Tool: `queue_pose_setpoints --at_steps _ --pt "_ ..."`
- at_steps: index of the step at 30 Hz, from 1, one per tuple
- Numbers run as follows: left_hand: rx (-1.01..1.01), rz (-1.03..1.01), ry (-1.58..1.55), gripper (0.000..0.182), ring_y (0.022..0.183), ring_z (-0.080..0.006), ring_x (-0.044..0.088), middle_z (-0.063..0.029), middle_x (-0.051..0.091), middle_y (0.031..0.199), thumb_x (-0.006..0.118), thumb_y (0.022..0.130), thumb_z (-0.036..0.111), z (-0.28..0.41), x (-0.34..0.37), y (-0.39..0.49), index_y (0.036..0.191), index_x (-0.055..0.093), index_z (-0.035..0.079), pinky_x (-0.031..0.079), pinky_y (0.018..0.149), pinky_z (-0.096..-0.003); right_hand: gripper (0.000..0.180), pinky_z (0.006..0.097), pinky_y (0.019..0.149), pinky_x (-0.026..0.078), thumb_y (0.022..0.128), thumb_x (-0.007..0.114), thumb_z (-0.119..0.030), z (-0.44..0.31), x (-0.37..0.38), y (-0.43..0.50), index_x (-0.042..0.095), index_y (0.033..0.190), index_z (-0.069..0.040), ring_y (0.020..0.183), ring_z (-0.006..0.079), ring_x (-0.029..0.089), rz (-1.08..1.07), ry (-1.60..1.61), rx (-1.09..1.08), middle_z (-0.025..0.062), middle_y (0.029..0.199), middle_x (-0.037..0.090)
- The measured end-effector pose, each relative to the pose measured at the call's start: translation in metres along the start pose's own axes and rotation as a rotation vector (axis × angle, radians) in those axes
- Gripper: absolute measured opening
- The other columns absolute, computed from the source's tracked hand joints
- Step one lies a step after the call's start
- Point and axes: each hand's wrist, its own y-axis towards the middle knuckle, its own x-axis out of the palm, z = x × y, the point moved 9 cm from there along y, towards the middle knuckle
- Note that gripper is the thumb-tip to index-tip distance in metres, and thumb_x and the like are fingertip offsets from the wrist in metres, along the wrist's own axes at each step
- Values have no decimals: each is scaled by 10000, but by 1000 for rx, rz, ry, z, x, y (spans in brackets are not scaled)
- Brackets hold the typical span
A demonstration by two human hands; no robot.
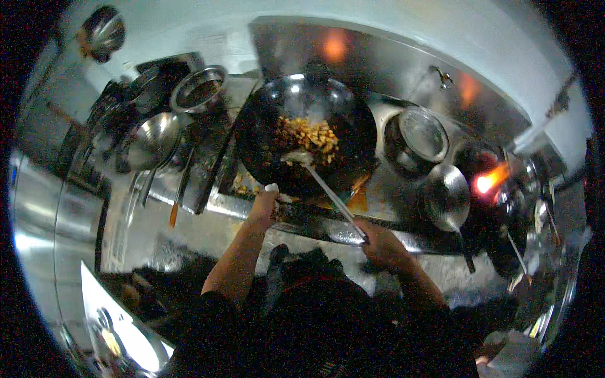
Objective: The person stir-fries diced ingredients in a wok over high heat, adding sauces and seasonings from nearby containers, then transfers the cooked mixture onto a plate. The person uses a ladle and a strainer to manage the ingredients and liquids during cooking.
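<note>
A large black wok (352, 137) stands on the range in front of me. Browned, diced food (309, 134) lies in its bottom. My right hand (380, 243) grips the end of a long-handled metal ladle (329, 190), whose bowl rests against the near edge of the food. At the wok's near left rim, my left hand (267, 208) is closed around a white thing (271, 187), seemingly a folded cloth. Whether the fingers also clasp the wok's handle is hidden.
On the left are a steel bowl-shaped ladle or pan (156, 139), an orange-handled tool (174, 215) and a round strainer (199, 90). A mesh-topped pot (423, 134) and metal scoop (448, 198) stand right. Beyond them burns an open flame (491, 180). White plates (125, 330) sit lower left.
</note>
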Motion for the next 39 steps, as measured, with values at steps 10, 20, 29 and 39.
queue_pose_setpoints --at_steps 10,20,29,39 --pt "-543 -432 -448 326 818 -258 632 -87 646 887 547 907 329 -49 1 89 1075 641 67 527 662 -401 383 481 577 512 955 467 -196 35 110 166 481 1324 -94 717 393 642 362 -6 453 195 916 625" --pt "-518 -565 -156 550 837 -246 590 -124 598 965 459 950 519 -72 -26 183 1117 552 3 511 719 -417 276 460 731 530 912 546 -254 -2 115 115 639 1044 -30 863 409 646 515 222 571 189 916 670" --pt "-641 -638 -231 429 695 -153 543 -71 587 877 492 965 412 -65 -20 202 1051 552 -3 477 579 -272 455 430 948 484 941 561 -313 -121 316 -204 538 1322 -67 1127 354 586 1431 613 1116 189 1243 597" --pt "-17 -685 331 437 809 -210 579 -146 615 1013 576 945 337 -20 14 147 1154 545 -45 486 691 -315 234 471 810 524 832 557 -169 -456 577 -349 686 987 -50 903 384 652 1578 139 2352 200 976 682"
